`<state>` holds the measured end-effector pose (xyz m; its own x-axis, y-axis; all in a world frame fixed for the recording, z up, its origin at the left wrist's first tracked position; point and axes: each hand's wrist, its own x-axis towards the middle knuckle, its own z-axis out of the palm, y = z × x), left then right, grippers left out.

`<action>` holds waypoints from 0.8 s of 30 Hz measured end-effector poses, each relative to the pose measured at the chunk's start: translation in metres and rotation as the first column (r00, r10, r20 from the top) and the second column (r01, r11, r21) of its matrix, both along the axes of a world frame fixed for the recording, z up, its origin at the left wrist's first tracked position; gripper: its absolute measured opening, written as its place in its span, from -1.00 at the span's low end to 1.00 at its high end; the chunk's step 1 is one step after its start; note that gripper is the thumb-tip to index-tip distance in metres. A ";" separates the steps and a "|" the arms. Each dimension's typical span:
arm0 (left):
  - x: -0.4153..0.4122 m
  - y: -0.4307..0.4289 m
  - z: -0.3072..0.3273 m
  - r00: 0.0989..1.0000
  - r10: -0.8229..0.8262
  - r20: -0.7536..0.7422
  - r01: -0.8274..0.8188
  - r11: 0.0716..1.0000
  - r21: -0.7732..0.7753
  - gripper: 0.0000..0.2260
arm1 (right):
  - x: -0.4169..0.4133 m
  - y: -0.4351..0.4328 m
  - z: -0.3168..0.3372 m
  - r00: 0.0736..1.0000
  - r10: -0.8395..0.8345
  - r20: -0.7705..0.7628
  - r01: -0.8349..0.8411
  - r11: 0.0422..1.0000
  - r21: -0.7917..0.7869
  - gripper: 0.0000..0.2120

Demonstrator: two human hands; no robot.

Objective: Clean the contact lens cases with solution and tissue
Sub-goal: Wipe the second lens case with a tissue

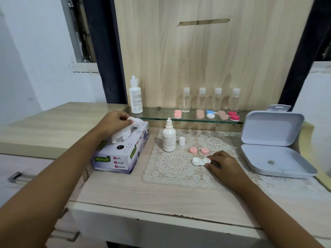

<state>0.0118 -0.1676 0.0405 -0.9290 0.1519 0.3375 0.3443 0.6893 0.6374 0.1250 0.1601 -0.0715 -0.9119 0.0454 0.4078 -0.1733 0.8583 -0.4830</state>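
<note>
Tissue box (120,154) stands at the left side of the table (161,199), just beside the lace mat (172,169). One tissue (125,130) sticks up from its slot. The left hand (114,120) pinches the top of this tissue w/ curled fingers.

On the mat:
- The white lens case (198,161) lies w/ both wells uncovered. Whether liquid is inside, cannot tell.
- The right hand (222,161) pinches the case's right end btw thumb and fingertips.
- Two pink caps (193,150) lie just behind the case.
- The solution bottle (169,138) stands upright and uncapped, its cap (181,141) beside it.

The grey box (275,158) at the right is open, lid up, w/ a small round thing in the base.

The glass shelf (161,117) behind carries a large bottle (135,97), four clear bottles (186,100) and more coloured cases (177,114) near its front edge.

A strip of wood top runs btw the mat and the table's front edge.
</note>
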 end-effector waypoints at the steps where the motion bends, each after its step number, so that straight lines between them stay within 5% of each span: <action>1: 0.003 0.001 0.004 1.000 -0.005 -0.008 0.006 0.997 0.074 -0.90 | 0.000 0.000 0.000 1.000 0.000 -0.001 0.000 1.000 0.002 -0.75; 12: 0.043 0.045 0.047 0.964 -0.226 -0.142 0.264 0.888 0.377 -0.86 | 0.002 -0.001 0.002 1.000 0.003 -0.006 -0.003 1.000 0.008 -0.76; 24: 0.059 0.124 -0.022 0.883 -0.463 0.083 0.441 0.876 0.194 -0.80 | 0.004 -0.002 0.005 1.000 -0.006 0.001 0.006 1.000 0.027 -0.77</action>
